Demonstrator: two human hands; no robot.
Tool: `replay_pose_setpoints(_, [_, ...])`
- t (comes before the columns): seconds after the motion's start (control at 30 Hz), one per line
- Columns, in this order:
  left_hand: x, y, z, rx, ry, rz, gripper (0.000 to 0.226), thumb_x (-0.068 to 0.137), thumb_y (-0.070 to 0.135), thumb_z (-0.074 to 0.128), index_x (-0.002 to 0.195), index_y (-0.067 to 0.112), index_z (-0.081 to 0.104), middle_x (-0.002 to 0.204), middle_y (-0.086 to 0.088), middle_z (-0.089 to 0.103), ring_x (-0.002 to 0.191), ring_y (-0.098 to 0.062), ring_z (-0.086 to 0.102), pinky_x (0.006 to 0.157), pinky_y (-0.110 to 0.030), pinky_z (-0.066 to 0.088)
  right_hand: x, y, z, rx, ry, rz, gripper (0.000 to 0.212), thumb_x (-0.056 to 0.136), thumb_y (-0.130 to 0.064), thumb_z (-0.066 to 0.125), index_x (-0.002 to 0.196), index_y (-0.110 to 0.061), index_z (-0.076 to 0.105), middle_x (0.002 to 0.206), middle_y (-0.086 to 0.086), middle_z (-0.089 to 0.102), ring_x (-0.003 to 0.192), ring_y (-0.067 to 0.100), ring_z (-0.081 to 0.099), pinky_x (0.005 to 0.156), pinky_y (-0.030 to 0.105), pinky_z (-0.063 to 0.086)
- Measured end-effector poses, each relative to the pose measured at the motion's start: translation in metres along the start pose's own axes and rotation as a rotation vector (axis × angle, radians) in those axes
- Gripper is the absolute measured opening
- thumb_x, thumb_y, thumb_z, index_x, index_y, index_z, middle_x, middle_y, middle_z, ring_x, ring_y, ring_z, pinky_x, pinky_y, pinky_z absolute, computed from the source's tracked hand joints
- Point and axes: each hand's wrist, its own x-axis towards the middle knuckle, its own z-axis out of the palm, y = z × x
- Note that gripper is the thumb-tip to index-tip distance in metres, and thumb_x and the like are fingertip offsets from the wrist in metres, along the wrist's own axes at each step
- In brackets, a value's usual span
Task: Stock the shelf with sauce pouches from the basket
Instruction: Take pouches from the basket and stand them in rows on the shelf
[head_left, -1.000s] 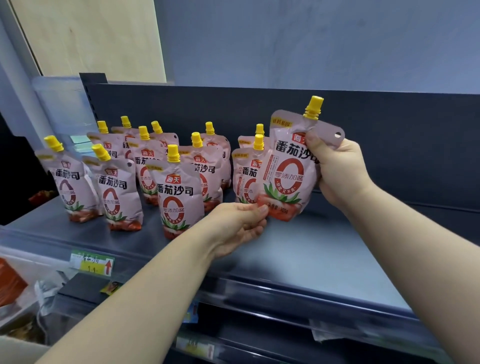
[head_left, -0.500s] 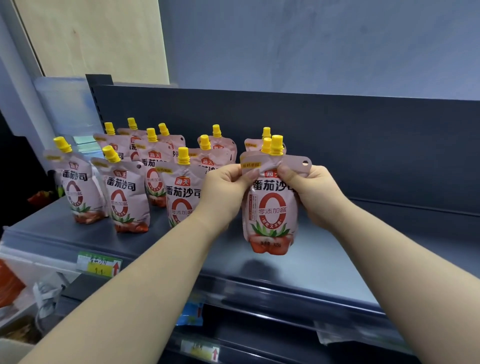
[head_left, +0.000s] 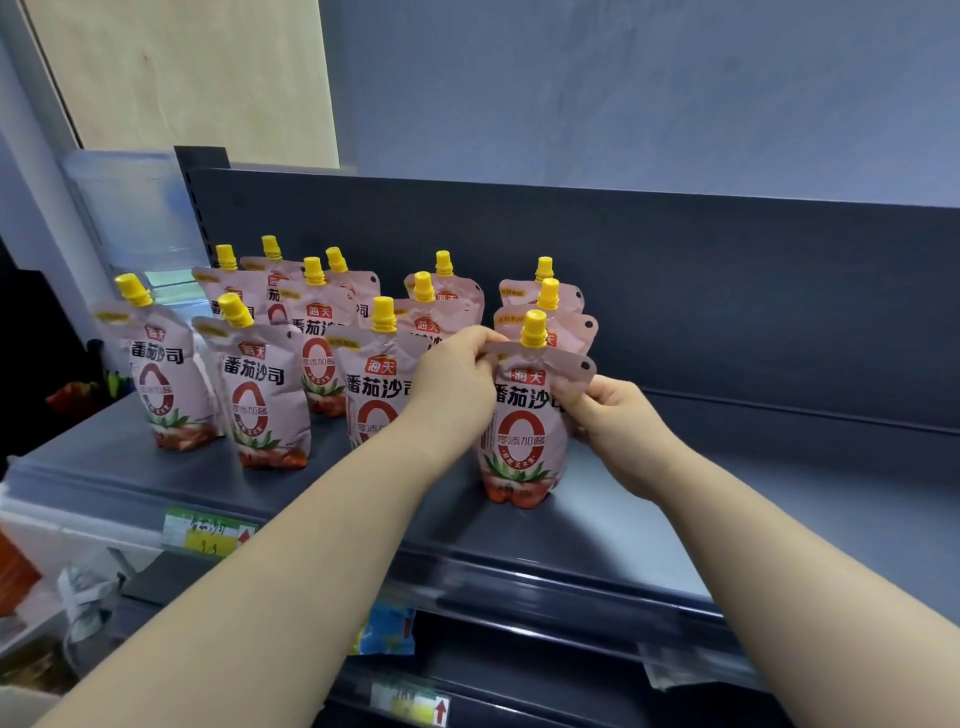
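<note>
A pink sauce pouch (head_left: 522, 436) with a yellow cap stands upright on the dark grey shelf (head_left: 649, 519), its base touching the surface. My left hand (head_left: 457, 374) pinches its top left corner. My right hand (head_left: 608, 410) grips its right shoulder below the hang hole. Two more pouches (head_left: 566, 322) stand directly behind it. Several other identical pouches (head_left: 260, 395) stand in rows to the left. The basket is out of view.
The shelf's dark back panel (head_left: 727, 270) rises behind the pouches. Bare shelf surface lies to the right of the held pouch. A price tag (head_left: 208, 532) sits on the front rail. Lower shelves hold a blue packet (head_left: 384, 629) and other goods at far left.
The pouch came down from tilted in the air to standing on the shelf in front of two others. My left hand moved up to its top corner; my right hand slid lower.
</note>
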Motion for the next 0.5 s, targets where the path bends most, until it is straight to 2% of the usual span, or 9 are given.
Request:
replay_pose_setpoints(0.1, [0.000, 0.002, 0.001, 0.004, 0.012, 0.007, 0.027, 0.100, 0.014, 0.037, 0.114, 0.014, 0.060, 0.096, 0.005, 0.057, 0.086, -0.006, 0.049, 0.059, -0.005, 0.032, -0.003, -0.002, 0.000, -0.077, 0.014, -0.005, 0.038, 0.084, -0.045, 0.049, 0.091, -0.014, 0.070, 0.088, 0.001, 0.075, 0.083, 0.014, 0.071, 0.073, 0.027, 0.056])
replay_pose_setpoints(0.2, [-0.002, 0.002, 0.002, -0.012, -0.014, 0.016, 0.027, 0.100, 0.015, 0.036, 0.115, 0.013, 0.059, 0.097, 0.004, 0.057, 0.089, -0.009, 0.051, 0.061, -0.008, 0.034, -0.007, -0.002, -0.001, -0.122, 0.039, -0.006, 0.042, 0.079, -0.051, 0.048, 0.087, -0.016, 0.070, 0.084, -0.002, 0.075, 0.080, 0.011, 0.070, 0.074, 0.027, 0.054])
replay_pose_setpoints(0.33, [-0.006, 0.005, 0.000, -0.026, -0.058, 0.020, 0.029, 0.099, 0.018, 0.042, 0.125, 0.016, 0.052, 0.122, -0.002, 0.059, 0.108, -0.014, 0.053, 0.084, -0.020, 0.040, -0.015, -0.006, 0.001, -0.161, 0.061, 0.013, 0.041, 0.080, -0.053, 0.044, 0.094, -0.022, 0.067, 0.095, -0.003, 0.074, 0.090, 0.012, 0.069, 0.081, 0.028, 0.053])
replay_pose_setpoints(0.43, [-0.013, 0.011, -0.006, 0.028, -0.049, 0.126, 0.041, 0.096, 0.017, 0.048, 0.136, 0.014, 0.043, 0.137, -0.004, 0.048, 0.126, -0.015, 0.043, 0.094, -0.015, 0.030, -0.024, -0.014, 0.005, -0.236, 0.093, -0.036, 0.039, 0.085, -0.052, 0.040, 0.112, -0.033, 0.060, 0.110, -0.015, 0.067, 0.102, 0.000, 0.061, 0.089, 0.024, 0.050])
replay_pose_setpoints(0.5, [-0.021, 0.014, -0.013, 0.102, -0.043, 0.244, 0.047, 0.096, 0.015, 0.048, 0.141, 0.011, 0.036, 0.145, -0.005, 0.041, 0.137, -0.016, 0.032, 0.103, -0.014, 0.021, -0.030, -0.017, 0.008, -0.292, 0.168, -0.101, 0.050, 0.088, -0.048, 0.041, 0.135, -0.030, 0.045, 0.125, -0.025, 0.054, 0.113, -0.011, 0.050, 0.094, 0.011, 0.042])
